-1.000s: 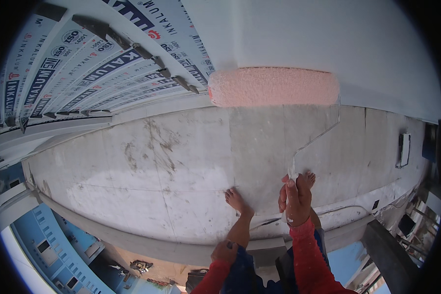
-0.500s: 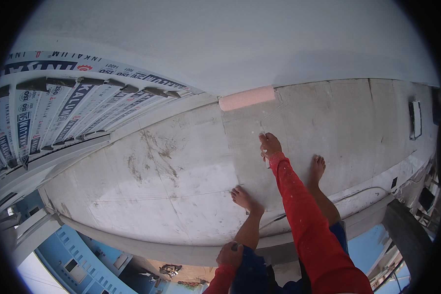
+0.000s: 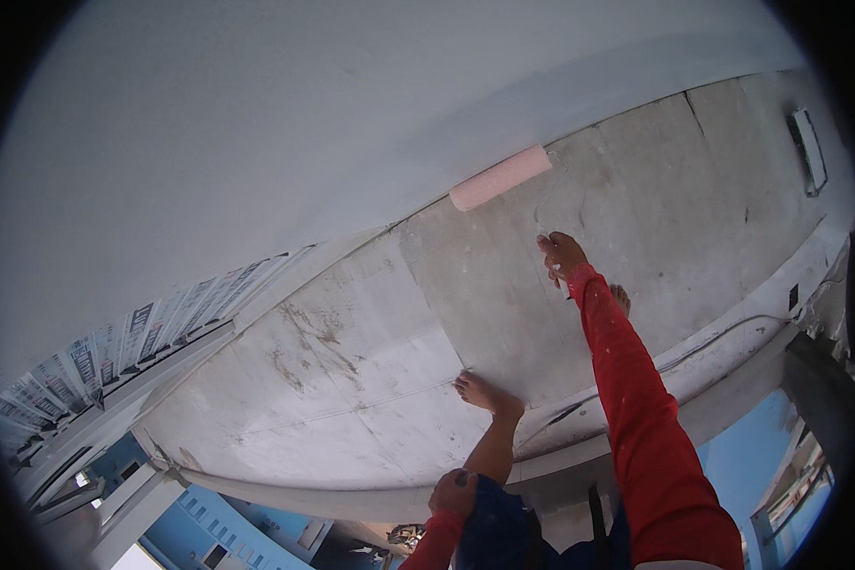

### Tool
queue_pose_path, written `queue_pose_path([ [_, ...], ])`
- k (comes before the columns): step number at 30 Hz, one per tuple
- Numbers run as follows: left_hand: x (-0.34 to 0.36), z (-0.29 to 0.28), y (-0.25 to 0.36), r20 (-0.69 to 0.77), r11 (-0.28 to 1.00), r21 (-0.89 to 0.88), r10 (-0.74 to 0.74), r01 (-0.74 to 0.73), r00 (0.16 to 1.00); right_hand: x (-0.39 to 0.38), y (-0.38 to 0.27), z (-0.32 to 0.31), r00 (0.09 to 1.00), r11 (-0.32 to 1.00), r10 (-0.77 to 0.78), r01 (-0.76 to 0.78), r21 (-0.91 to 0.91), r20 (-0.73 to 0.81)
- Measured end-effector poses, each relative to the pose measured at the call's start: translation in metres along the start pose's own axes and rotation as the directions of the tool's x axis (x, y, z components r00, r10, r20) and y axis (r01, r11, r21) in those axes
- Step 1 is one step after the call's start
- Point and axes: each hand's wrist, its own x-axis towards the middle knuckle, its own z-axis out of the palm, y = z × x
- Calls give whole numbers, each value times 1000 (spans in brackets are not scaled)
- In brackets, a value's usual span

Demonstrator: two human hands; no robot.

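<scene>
Stretched out ahead, my right hand (image 3: pixel 562 255) is closed round the handle of a paint roller. The roller's pale pink sleeve (image 3: pixel 501 178) lies at the line where the grey concrete surface (image 3: pixel 503 275) meets the smooth white wall (image 3: pixel 256 123). White specks mark my fingers and red sleeve. My left hand (image 3: pixel 453 494) curls over my bent left knee, its fingertips partly hidden; a small dark spot shows by the thumb. My bare left foot (image 3: pixel 485 390) stands on the concrete at the edge of a lighter patch. My right foot (image 3: pixel 621 300) is mostly behind my right forearm.
A slatted frame with printed film (image 3: pixel 95 366) stands at the left. A pale rectangular frame or tray (image 3: pixel 808 152) sits at the far right. A cable (image 3: pixel 722 328) runs along the ledge's near side. Beyond that edge, blue building parts (image 3: pixel 223 532) show far below.
My view has turned, so the slatted frame sits lower left. The roller and my right hand have shifted right in view, still along the wall's foot. My left hand stays at the knee.
</scene>
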Motion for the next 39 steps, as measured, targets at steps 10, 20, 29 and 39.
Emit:
queue_pose_path([
  [10, -18, 23, 57, 12, 969, 188, 163, -162, 987, -169, -42, 3, 936, 936, -351, 352, -16, 28],
  [20, 9, -8, 51, 191, 944, 285, 117, -169, 975, -251, -97, -2, 810, 804, -586, 580, -132, -15],
  [29, 10, -2, 32, 187, 925, 309, 167, -220, 968, -83, 1, 6, 945, 939, -305, 279, -200, -117],
  [39, 11, 14, 13, 121, 915, 236, 306, -327, 944, -25, -12, -10, 1000, 997, 6, -4, 77, -20],
])
